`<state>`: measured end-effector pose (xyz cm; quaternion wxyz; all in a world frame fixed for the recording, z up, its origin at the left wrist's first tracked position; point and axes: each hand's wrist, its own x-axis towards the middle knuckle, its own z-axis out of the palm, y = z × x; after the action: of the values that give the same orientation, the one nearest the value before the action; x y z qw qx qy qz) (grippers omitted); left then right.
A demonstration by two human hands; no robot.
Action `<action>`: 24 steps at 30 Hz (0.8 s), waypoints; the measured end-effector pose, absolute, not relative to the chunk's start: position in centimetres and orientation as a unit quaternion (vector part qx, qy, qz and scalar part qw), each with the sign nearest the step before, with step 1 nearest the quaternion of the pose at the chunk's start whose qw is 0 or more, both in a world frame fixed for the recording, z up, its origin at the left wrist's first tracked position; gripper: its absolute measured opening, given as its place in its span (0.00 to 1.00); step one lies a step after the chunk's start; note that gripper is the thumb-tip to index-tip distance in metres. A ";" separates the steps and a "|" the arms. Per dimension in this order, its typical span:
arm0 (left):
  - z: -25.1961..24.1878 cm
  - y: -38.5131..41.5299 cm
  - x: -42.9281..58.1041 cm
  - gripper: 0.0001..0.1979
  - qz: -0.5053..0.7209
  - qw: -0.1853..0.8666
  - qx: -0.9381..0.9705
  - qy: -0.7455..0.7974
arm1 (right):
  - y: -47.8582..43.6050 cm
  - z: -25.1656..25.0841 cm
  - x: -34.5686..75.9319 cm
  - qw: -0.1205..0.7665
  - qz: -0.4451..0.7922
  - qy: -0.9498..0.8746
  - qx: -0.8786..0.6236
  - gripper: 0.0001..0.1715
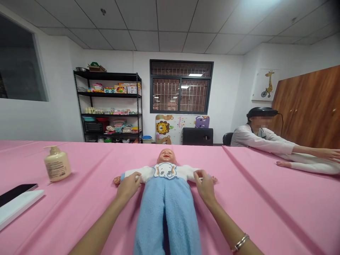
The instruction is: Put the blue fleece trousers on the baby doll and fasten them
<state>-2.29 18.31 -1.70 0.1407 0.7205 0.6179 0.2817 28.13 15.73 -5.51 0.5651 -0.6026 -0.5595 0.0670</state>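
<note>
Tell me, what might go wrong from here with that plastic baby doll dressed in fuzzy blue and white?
The left hand and right hand are at the white fabric sleeves of the doll; a hard tug might stretch them. The silver bracelet on the right forearm could snag the fuzzy blue clothing if they brush. The creased pink table cover might shift if pulled, perhaps upsetting the tan plastic pump bottle standing on it.

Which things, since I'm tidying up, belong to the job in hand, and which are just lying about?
Going by where the hands are:

In use:
- doll, lying on its back
- left hand and right hand, each at one of its sleeves

Apparently just lying about:
- pump bottle
- dark phone
- flat white thing beside the phone
</note>
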 end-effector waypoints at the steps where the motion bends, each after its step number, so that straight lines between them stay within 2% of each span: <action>1: -2.0 18.4 -2.0 0.16 0.305 0.184 0.737 0.574 | 15.5 -5.3 27.5 0.558 0.142 -0.583 -0.573 0.24; 5: -2.7 18.5 -1.0 0.21 0.353 0.296 0.764 0.453 | 14.1 -4.2 26.5 0.476 0.332 -0.637 -0.507 0.29; 9: -2.3 18.5 -1.5 0.23 0.311 0.367 0.776 0.408 | 12.9 -3.0 28.9 0.404 0.478 -0.651 -0.430 0.24; 11: -2.3 18.9 -1.9 0.24 0.301 0.380 0.774 0.407 | 13.2 -3.2 30.0 0.422 0.455 -0.654 -0.433 0.22; 14: -3.2 19.6 -2.0 0.24 0.342 0.333 0.762 0.437 | 14.4 -4.2 29.8 0.423 0.306 -0.665 -0.534 0.19; 17: -4.7 20.2 -1.5 0.20 0.404 0.272 0.748 0.451 | 13.9 -3.1 27.4 0.443 0.127 -0.670 -0.583 0.06; 19: -5.4 20.3 -1.3 0.17 0.436 0.251 0.737 0.451 | 11.6 -0.5 25.1 0.493 0.045 -0.683 -0.536 0.19; 20: -5.5 20.3 -1.2 0.16 0.446 0.244 0.733 0.452 | 9.9 1.0 23.8 0.498 0.057 -0.709 -0.496 0.22; 21: -5.6 20.3 -1.1 0.16 0.451 0.238 0.730 0.456 | 8.2 2.3 22.4 0.478 0.097 -0.743 -0.458 0.21; 23: -5.4 20.3 -1.2 0.16 0.447 0.222 0.726 0.472 | 4.9 3.4 19.4 0.358 0.167 -0.835 -0.384 0.15; 24: -5.3 20.3 -1.2 0.16 0.440 0.214 0.726 0.483 | 3.7 3.0 17.9 0.296 0.147 -0.876 -0.353 0.14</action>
<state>-1.25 20.31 -5.34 0.2136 0.7260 0.4832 0.4402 17.88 3.72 2.97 0.2957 -0.3527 -0.8755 0.1471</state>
